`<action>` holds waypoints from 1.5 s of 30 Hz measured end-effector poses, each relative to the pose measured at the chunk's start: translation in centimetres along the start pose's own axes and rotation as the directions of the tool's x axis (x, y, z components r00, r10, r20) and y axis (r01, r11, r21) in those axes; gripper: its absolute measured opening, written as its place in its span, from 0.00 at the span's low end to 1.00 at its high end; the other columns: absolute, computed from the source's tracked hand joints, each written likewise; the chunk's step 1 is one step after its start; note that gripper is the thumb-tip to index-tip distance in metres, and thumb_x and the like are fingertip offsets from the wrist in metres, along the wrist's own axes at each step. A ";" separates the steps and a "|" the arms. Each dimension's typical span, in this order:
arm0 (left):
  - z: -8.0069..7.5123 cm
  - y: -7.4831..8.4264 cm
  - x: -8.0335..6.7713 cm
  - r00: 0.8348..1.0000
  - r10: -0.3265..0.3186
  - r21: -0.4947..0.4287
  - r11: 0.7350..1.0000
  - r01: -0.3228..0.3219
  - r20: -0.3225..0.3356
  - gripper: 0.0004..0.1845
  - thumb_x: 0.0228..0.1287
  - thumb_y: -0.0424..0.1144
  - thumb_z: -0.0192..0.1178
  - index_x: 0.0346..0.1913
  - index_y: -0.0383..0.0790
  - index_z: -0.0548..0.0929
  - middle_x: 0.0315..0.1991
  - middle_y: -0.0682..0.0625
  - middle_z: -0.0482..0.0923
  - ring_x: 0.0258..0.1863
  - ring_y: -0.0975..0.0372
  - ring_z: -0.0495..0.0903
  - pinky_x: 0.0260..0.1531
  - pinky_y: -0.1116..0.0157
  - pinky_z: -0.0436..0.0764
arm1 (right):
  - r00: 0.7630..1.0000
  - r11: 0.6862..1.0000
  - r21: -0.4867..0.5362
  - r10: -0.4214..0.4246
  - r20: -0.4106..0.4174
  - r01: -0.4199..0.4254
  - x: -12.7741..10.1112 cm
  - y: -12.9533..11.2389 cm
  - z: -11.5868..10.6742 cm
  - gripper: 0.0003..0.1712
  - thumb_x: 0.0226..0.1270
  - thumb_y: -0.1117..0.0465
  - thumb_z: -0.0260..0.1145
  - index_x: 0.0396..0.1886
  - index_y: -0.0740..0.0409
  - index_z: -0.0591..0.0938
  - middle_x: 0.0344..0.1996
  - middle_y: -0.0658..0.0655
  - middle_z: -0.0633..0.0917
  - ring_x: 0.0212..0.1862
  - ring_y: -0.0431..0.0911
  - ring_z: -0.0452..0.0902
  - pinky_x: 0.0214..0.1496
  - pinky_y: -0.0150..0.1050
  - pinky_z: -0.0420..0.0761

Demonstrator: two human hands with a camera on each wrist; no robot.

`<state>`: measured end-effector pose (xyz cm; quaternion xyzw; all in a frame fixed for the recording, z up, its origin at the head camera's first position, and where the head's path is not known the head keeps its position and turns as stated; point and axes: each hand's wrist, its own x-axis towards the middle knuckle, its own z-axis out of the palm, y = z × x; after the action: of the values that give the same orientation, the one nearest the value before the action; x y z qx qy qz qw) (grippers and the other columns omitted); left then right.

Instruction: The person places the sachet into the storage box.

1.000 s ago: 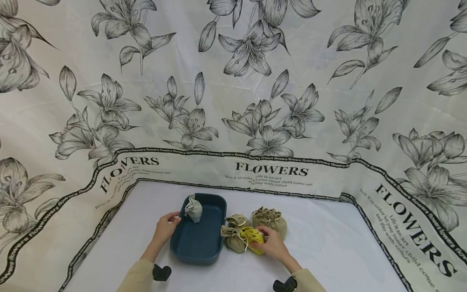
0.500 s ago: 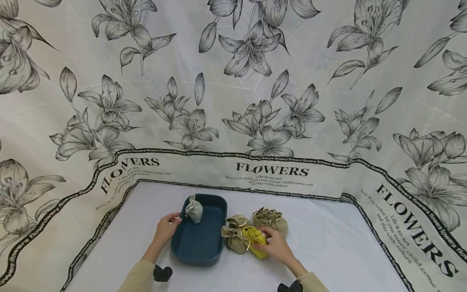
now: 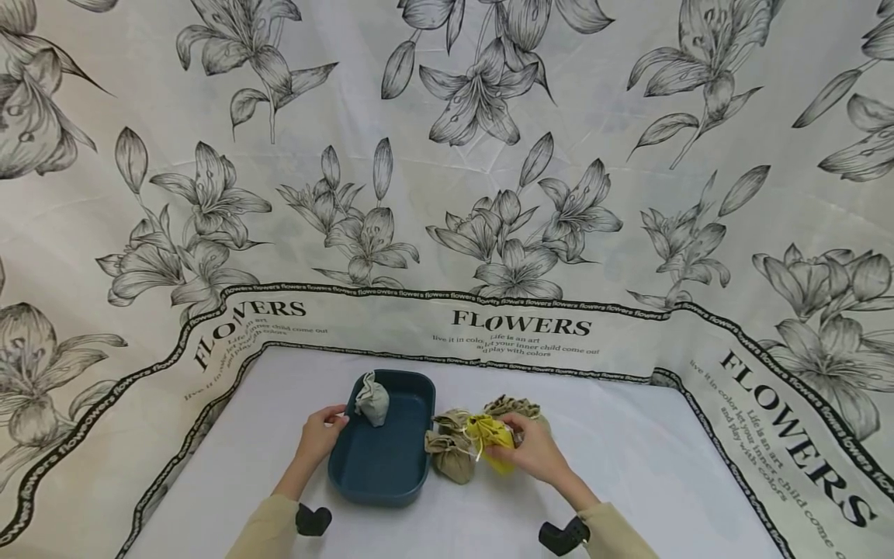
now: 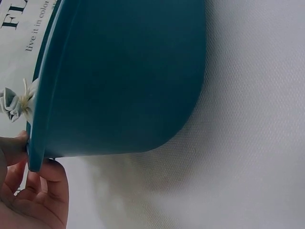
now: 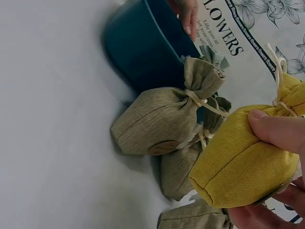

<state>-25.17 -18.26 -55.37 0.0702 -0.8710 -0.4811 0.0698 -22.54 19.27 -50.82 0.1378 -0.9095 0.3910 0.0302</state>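
Observation:
My right hand (image 3: 541,453) grips a yellow drawstring pouch (image 5: 245,155), thumb on one side and fingers on the other. In the right wrist view the pouch hangs above the table beside the brown pouches. My left hand (image 4: 35,191) pinches the left rim of a blue rectangular tub (image 3: 380,470), thumb inside and fingers under the lip. Within the tub, near its far left corner, sits a light grey tied pouch (image 3: 373,402). Right of the tub stands a brown pouch (image 5: 155,121), with a second brown pouch (image 5: 181,171) just behind it.
A larger brown pouch (image 3: 513,407) stands farther back, partly hidden by the yellow pouch and the right hand. White cloth covers the table (image 3: 628,481). A flower-printed curtain (image 3: 517,334) borders it at the back and both sides.
The yellow pouch has risen from among the brown pouches, in my right hand, and moved slightly right. My left hand and the tub stay in place.

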 end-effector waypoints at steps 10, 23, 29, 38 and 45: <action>0.1 0.0 -0.2 1.000 0.003 0.005 1.000 -0.003 0.013 0.16 0.65 0.33 0.57 0.53 0.27 0.79 0.35 0.40 0.80 0.31 0.59 0.74 0.29 0.67 0.70 | 0.999 1.000 0.003 0.021 -0.024 -0.021 2.1 -3.1 -0.9 0.26 0.45 0.50 0.78 0.46 0.50 0.83 0.41 0.50 0.87 0.38 0.41 0.80 0.38 0.36 0.78; 0.2 0.1 0.4 1.000 0.018 -0.004 1.000 -0.018 -0.013 0.16 0.64 0.32 0.58 0.52 0.27 0.80 0.35 0.39 0.80 0.30 0.60 0.74 0.28 0.68 0.70 | 0.997 0.997 0.030 -0.071 0.003 0.070 6.2 -7.2 0.4 0.24 0.47 0.53 0.78 0.45 0.53 0.82 0.40 0.52 0.86 0.42 0.44 0.79 0.39 0.38 0.77; 0.0 0.1 0.0 1.000 0.025 0.008 1.000 -0.025 -0.018 0.16 0.64 0.32 0.58 0.52 0.26 0.80 0.35 0.38 0.80 0.30 0.58 0.74 0.28 0.68 0.70 | 0.994 0.995 0.007 -0.098 0.050 0.097 7.9 -8.5 1.6 0.24 0.50 0.52 0.76 0.47 0.53 0.82 0.41 0.53 0.85 0.42 0.45 0.79 0.41 0.39 0.78; 0.3 -0.1 -0.1 0.999 0.029 0.003 1.000 -0.029 -0.018 0.15 0.65 0.32 0.57 0.52 0.27 0.80 0.36 0.38 0.81 0.34 0.55 0.76 0.31 0.67 0.71 | 0.992 0.995 0.060 -0.085 0.094 0.080 10.0 -8.8 2.9 0.23 0.52 0.53 0.74 0.46 0.58 0.82 0.40 0.55 0.83 0.38 0.44 0.76 0.37 0.37 0.75; 0.1 0.0 -0.1 1.000 0.015 0.002 1.000 -0.015 -0.020 0.15 0.65 0.32 0.57 0.52 0.27 0.80 0.36 0.38 0.81 0.34 0.55 0.76 0.31 0.66 0.71 | 0.992 0.996 0.072 -0.058 0.110 0.050 12.1 -8.3 4.7 0.23 0.52 0.53 0.75 0.46 0.59 0.82 0.40 0.56 0.84 0.36 0.44 0.77 0.36 0.36 0.76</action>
<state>-25.07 -18.14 -55.38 0.0684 -0.8714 -0.4789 0.0819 -31.60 7.69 -46.24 0.1849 -0.8916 0.4130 -0.0152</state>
